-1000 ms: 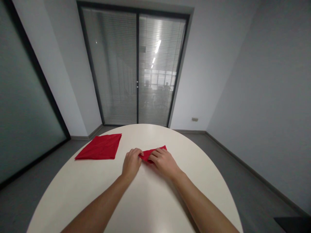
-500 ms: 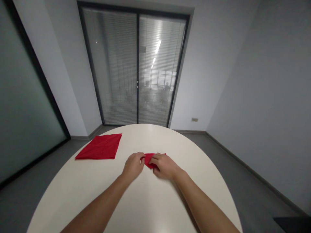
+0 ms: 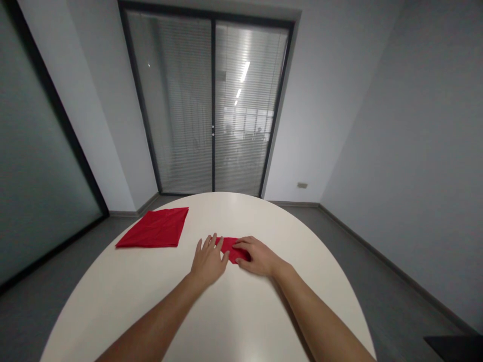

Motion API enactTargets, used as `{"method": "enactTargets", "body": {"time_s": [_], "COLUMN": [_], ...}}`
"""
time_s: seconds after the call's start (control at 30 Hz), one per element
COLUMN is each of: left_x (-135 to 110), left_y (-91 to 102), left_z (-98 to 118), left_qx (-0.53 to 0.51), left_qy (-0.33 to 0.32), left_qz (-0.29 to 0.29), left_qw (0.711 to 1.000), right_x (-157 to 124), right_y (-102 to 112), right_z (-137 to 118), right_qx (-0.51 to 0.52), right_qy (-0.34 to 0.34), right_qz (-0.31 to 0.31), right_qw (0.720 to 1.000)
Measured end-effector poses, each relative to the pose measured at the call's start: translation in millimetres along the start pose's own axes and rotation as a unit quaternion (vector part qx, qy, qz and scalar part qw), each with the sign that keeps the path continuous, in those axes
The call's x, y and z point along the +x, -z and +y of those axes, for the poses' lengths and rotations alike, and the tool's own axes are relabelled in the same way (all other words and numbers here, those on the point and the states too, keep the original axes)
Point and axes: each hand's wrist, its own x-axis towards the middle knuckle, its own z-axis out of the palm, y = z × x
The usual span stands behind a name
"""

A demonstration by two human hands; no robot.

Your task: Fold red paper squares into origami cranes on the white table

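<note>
Cloth (image 3: 228, 246) lies on the desk (image 3: 226, 317). Left hand (image 3: 208, 262) spreads open fingers at 1 end; right hand (image 3: 259, 256) curls fingers over the other, grip unclear.

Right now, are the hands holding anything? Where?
The left hand grips nothing; the right hand curls over the small red cloth at its right end; gripping is unclear.

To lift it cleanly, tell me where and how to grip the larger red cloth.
Probably pinch the larger red cloth by its near right corner, coming from the right with the left hand: it lies flat, and that corner is closest to the hand.
</note>
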Motion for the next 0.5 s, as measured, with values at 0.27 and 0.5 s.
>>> {"method": "enactTargets", "body": {"time_s": [0.27,0.5], "left_x": [2,7], "left_y": [10.0,7.7], "left_z": [2,-5], "left_qx": [-0.035,-0.070], "left_qy": [-0.064,-0.070], "left_qz": [-0.008,0.008], "left_qw": [0.997,0.995], "right_x": [-1,-5], "right_y": [-4,1], "right_z": [1,12], "right_qx": [-0.034,-0.014], "right_qy": [-0.019,-0.012], "right_qz": [-0.002,-0.041], "right_qw": [0.999,0.999]}}
